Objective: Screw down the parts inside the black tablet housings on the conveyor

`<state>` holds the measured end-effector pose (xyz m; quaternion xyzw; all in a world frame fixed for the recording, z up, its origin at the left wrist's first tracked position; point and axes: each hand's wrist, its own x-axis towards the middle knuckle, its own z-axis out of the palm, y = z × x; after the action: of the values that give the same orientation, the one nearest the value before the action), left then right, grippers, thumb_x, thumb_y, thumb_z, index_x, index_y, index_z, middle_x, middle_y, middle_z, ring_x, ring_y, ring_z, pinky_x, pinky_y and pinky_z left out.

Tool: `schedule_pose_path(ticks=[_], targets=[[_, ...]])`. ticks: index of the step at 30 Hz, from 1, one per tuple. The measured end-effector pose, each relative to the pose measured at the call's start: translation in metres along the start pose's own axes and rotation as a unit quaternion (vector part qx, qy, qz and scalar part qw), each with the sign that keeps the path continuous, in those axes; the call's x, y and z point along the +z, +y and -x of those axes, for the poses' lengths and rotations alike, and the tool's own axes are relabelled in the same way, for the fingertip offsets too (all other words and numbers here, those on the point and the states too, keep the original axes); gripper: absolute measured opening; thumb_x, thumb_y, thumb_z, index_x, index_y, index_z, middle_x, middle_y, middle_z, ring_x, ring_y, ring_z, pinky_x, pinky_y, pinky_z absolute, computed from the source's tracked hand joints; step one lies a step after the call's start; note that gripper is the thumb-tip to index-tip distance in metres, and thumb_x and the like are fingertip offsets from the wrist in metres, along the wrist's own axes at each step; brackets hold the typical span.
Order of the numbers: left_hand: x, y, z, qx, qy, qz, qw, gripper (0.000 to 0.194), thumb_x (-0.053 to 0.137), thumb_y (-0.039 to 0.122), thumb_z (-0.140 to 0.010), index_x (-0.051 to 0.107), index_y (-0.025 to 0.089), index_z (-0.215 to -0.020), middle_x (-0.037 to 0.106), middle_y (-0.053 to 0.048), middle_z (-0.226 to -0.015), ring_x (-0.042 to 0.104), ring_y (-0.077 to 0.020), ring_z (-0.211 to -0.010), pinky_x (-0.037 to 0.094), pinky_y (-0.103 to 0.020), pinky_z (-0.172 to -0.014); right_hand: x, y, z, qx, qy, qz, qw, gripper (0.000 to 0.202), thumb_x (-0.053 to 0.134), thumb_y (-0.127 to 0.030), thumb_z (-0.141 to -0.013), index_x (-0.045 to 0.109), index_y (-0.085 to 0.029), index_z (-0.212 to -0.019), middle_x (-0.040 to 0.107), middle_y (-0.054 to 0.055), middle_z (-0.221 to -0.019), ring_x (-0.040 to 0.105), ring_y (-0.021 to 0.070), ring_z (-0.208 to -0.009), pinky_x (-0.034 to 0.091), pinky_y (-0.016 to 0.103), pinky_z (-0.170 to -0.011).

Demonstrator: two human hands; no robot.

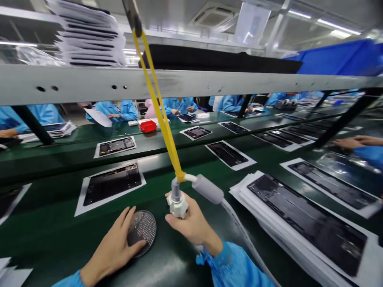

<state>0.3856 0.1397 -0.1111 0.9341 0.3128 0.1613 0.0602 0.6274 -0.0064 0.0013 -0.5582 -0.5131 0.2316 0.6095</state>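
Note:
My left hand [115, 241] rests at a round dark screw tray [144, 231] covered in small light dots, its thumb over the lower edge and its fingers along the left rim. In my right hand [194, 221] is a white corded tool that looks like an electric screwdriver [177, 204], held upright with the fingers wrapped round it. Its lower end is hidden from view. A yellow elastic band [163, 115] runs from the top of the tool up to a metal hook. The grey cable [239, 223] leads down to the right.
To the right stands a stack of white sheets with a dark tablet-like panel [305, 215] on top. More panels on paper, such as one at left [115, 184], lie along the green bench [167, 163]. A metal shelf beam [185, 84] crosses above. Co-workers in blue [112, 111] sit opposite.

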Motion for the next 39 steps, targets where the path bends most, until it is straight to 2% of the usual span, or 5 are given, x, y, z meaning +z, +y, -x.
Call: schedule_pose_path(ticks=[6, 13, 18, 24, 39], targets=[[0.0, 0.032, 0.011, -0.011, -0.016, 0.101, 0.995, 0.111, 0.079, 0.058, -0.072, 0.02, 0.013, -0.154, 0.037, -0.024, -0.153, 0.039, -0.0388, -0.142, 0.036, -0.056, -0.118, -0.015, 0.007, 0.002, 0.089, 0.004, -0.026, 0.996, 0.023, 0.071, -0.035, -0.077, 0.065, -0.017, -0.09, 0.06, -0.001, -0.075, 0.053, 0.0139, -0.066, 0.047, 0.028, -0.065], [-0.012, 0.005, -0.008, 0.104, -0.126, 0.189, 0.968, 0.129, 0.081, 0.07, -0.062, 0.014, 0.014, -0.157, 0.028, -0.026, -0.158, 0.029, -0.0421, -0.147, 0.03, -0.06, -0.119, -0.027, 0.037, 0.002, 0.151, 0.035, 0.055, 0.986, 0.031, 0.076, -0.049, -0.076, 0.072, -0.022, -0.091, 0.069, 0.008, -0.114, 0.064, 0.0296, -0.103, 0.046, 0.046, -0.094], [-0.002, 0.028, 0.002, 0.041, -0.069, 0.136, 0.987, 0.133, 0.086, 0.068, -0.056, 0.016, 0.015, -0.156, 0.033, -0.026, -0.153, 0.034, -0.0455, -0.142, 0.032, -0.062, -0.116, -0.024, 0.037, 0.008, 0.132, 0.061, 0.006, 0.989, 0.032, 0.08, -0.043, -0.074, 0.068, -0.023, -0.096, 0.068, 0.004, -0.09, 0.064, 0.0252, -0.089, 0.049, 0.042, -0.085], [0.02, 0.057, 0.008, -0.016, 0.048, 0.139, 0.989, 0.123, 0.083, 0.057, -0.058, 0.021, 0.011, -0.153, 0.042, -0.026, -0.142, 0.042, -0.0455, -0.134, 0.037, -0.061, -0.111, -0.004, 0.024, 0.022, 0.123, 0.126, -0.014, 0.984, 0.04, 0.086, -0.029, -0.068, 0.067, -0.02, -0.103, 0.067, 0.001, -0.072, 0.063, 0.0182, -0.067, 0.051, 0.036, -0.071], [0.012, 0.02, -0.012, 0.174, -0.03, 0.234, 0.956, 0.132, 0.081, 0.073, -0.054, 0.026, 0.005, -0.152, 0.044, -0.029, -0.142, 0.04, -0.0428, -0.135, 0.032, -0.055, -0.113, 0.087, 0.03, -0.005, 0.054, -0.022, -0.178, 0.982, 0.022, 0.069, -0.01, -0.076, 0.065, -0.022, -0.095, 0.062, -0.004, -0.06, 0.059, 0.0146, -0.057, 0.052, 0.037, -0.069]])
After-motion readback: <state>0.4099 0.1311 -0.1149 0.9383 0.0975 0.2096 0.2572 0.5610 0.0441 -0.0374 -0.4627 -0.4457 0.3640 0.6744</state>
